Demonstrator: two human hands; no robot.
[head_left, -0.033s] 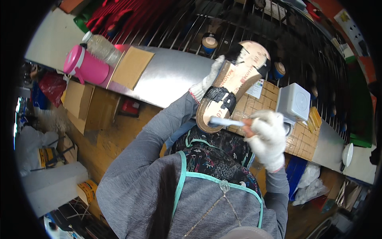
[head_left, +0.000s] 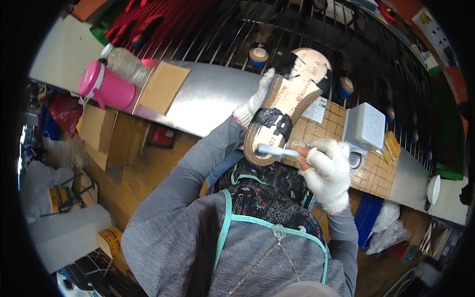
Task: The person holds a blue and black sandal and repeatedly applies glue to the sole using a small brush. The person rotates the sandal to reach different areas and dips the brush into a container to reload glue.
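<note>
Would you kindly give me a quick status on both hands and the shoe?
Left hand gripping shoe at its left edge. Right hand holding white brush-like tool over shoe's near end. Black band crosses shoe beyond tool.

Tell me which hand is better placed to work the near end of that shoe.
Right, most likely: the right hand holds the pale brush-like tool, its head over the near end of the shoe. The left hand grips the shoe's left edge, so seems less free.
</note>
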